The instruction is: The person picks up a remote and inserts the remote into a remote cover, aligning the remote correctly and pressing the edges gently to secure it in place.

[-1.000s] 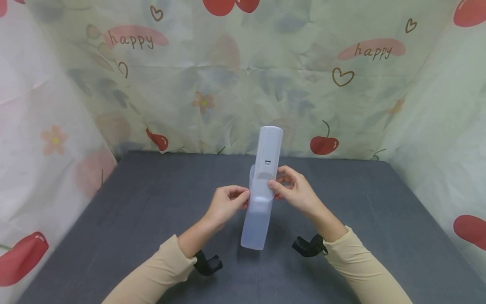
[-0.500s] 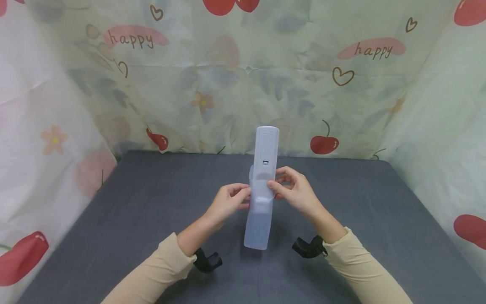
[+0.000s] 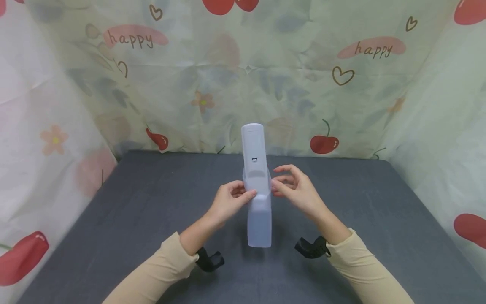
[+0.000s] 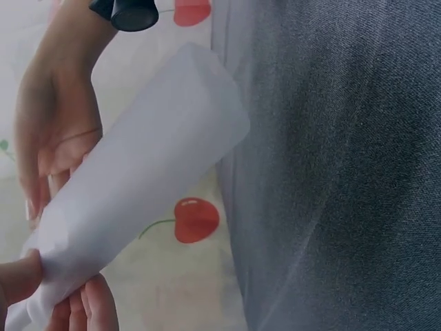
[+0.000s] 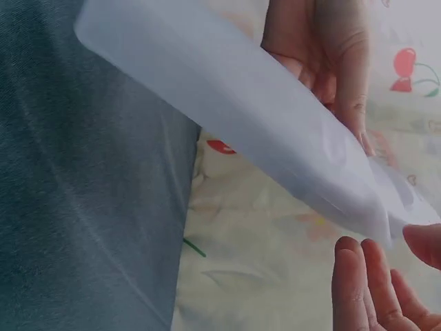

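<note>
White plastic piece (image 3: 259, 223) was held mid-scene over the dark table (image 3: 152, 219), roughly upright, top leaning slightly left. Lower half translucent, small dark slot (image 3: 255, 160) on the opaque upper half. Couldn't tell if the bottom end touched the table. Left hand (image 3: 229, 200) had it pinched near mid-length, thumb on the near face, fingers curled behind the left edge; grip closed down to the piece's thickness. Right hand (image 3: 296, 190) was at the right edge: thumb tip up against it, index raised clear, fingers loosely bent, partly open with a gap between thumb and fingers in the right wrist view. Couldn't tell whether it had any hold. Black mounts (image 3: 313, 248) sat at both wrists, by the beige sleeves (image 3: 159, 270). Cherry-print cloth (image 3: 247, 93) hung behind.
</note>
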Motion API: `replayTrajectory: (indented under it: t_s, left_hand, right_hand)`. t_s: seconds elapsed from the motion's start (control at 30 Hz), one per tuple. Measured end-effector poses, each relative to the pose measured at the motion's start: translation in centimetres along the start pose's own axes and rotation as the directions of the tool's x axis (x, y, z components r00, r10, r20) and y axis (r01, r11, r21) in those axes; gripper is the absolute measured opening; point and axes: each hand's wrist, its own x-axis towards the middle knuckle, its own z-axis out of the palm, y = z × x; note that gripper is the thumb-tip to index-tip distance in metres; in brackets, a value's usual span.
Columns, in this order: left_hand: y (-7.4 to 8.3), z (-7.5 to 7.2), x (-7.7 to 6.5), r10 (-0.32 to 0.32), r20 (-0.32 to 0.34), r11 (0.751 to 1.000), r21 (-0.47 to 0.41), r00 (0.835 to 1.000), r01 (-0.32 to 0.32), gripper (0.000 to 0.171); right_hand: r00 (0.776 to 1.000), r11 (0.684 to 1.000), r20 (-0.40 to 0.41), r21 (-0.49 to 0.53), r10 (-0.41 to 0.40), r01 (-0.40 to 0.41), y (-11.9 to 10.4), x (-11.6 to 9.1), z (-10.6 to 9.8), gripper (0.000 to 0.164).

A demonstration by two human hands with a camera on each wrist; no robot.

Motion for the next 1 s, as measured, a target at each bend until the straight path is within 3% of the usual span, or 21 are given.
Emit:
replayTrajectory:
  t_s: [0.33, 0.63, 1.0]
  left_hand:
    - [-0.1, -0.2, 0.1, 0.018, -0.019, 1.000, -0.011, 1.000, -0.019, 0.028]
    - [-0.5, -0.2, 0.1, 0.066, 0.010, 0.998, 0.025, 0.998, -0.066, 0.030]
    - [-0.2, -0.1, -0.1, 0.114, 0.030, 0.985, 0.124, 0.993, -0.117, 0.029]
  right_hand:
    - [0.998, 0.993, 0.057, -0.117, 0.035, -0.028, 1.0, -0.3, 0.5, 0.028]
    - [1.000, 0.987, -0.012, -0.158, -0.019, 0.017, 1.2, 0.0, 1.3, 0.016]
    - [0.994, 0.990, -0.106, -0.142, -0.007, -0.008, 1.1, 0.1, 1.8, 0.012]
